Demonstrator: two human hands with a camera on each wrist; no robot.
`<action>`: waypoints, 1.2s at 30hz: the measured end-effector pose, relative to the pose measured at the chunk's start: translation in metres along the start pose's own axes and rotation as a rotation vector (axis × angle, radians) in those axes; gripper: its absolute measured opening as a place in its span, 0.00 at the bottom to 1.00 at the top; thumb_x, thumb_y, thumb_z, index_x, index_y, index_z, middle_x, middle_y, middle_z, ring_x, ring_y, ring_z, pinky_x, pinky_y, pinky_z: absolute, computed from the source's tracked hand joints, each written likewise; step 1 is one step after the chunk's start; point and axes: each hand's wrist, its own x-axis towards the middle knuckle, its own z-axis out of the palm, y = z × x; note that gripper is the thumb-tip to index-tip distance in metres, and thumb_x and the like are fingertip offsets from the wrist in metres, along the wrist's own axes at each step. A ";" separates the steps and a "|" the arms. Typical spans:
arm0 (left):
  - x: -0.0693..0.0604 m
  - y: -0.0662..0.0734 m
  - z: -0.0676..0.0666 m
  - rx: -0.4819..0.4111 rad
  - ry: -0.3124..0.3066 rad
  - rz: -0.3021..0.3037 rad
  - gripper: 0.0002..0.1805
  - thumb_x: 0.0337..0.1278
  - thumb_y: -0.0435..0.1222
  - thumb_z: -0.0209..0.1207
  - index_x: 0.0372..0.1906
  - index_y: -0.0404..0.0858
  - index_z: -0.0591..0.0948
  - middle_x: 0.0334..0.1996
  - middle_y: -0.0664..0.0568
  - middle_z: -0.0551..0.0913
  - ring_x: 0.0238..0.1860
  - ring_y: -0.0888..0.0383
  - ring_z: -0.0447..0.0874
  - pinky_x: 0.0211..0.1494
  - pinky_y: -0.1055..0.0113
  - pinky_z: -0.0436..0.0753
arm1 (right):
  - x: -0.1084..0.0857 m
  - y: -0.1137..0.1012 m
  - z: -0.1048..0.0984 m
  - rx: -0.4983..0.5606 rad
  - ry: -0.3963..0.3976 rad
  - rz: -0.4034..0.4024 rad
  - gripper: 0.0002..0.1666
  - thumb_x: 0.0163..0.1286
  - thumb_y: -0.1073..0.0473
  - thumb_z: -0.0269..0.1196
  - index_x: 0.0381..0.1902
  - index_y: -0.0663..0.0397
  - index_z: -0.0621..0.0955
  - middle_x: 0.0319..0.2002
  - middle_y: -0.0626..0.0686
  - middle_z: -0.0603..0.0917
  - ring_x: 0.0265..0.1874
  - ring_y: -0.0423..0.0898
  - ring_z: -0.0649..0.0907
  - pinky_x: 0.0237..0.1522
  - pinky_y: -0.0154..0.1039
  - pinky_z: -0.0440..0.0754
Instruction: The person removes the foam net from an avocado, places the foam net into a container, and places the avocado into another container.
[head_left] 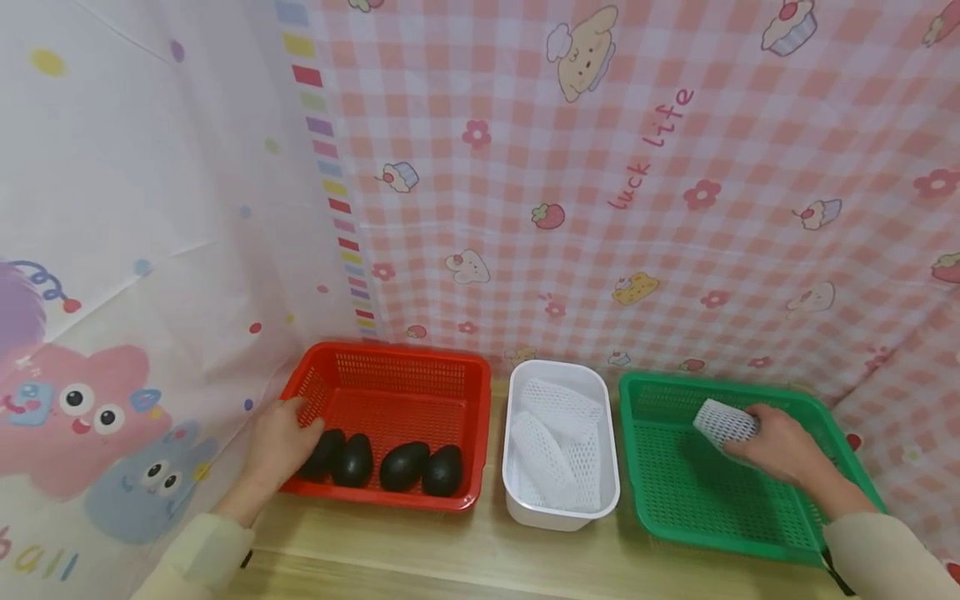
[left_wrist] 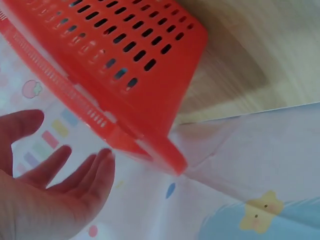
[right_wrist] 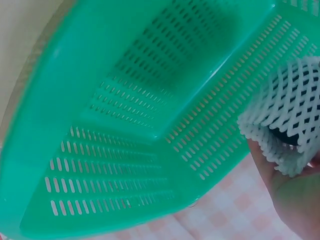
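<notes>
My right hand (head_left: 783, 446) grips a white foam net sleeve (head_left: 722, 420) above the green basket (head_left: 645, 492). Inside the sleeve's mouth a dark avocado (right_wrist: 286, 137) shows in the right wrist view; the rest of it is covered by the mesh. My left hand (head_left: 276, 443) hovers at the left side of the red basket (head_left: 390, 497), its fingers loosely bent and nothing held in the left wrist view. Several dark avocados (head_left: 405, 467) lie along the near side of that basket, the leftmost partly hidden by this hand.
Between the two baskets stands a white tub (head_left: 551, 522) with several foam net sleeves (head_left: 543, 454) in it. All three containers rest on a wooden table (head_left: 375, 542). A pink checked cloth (head_left: 510, 208) hangs behind, and a white printed cloth (head_left: 187, 300) hangs at the left.
</notes>
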 end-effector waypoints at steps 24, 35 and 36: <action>-0.029 0.047 0.008 -0.168 0.216 0.142 0.24 0.65 0.36 0.67 0.63 0.31 0.80 0.61 0.33 0.80 0.60 0.33 0.77 0.62 0.32 0.73 | -0.049 -0.037 0.013 0.123 0.247 0.013 0.47 0.65 0.47 0.74 0.69 0.73 0.68 0.56 0.72 0.76 0.44 0.63 0.81 0.32 0.44 0.78; -0.040 0.058 0.016 -0.313 0.190 0.204 0.25 0.64 0.33 0.69 0.64 0.31 0.79 0.64 0.36 0.77 0.67 0.38 0.72 0.68 0.35 0.70 | -0.070 -0.058 0.023 0.217 0.281 0.014 0.46 0.67 0.48 0.73 0.72 0.67 0.67 0.56 0.68 0.75 0.44 0.61 0.80 0.31 0.44 0.78; -0.040 0.059 0.018 -0.315 0.199 0.216 0.25 0.63 0.33 0.69 0.64 0.31 0.79 0.64 0.36 0.77 0.67 0.38 0.72 0.68 0.36 0.71 | -0.072 -0.061 0.025 0.218 0.292 0.011 0.46 0.66 0.49 0.73 0.72 0.67 0.68 0.56 0.67 0.75 0.44 0.61 0.80 0.31 0.44 0.78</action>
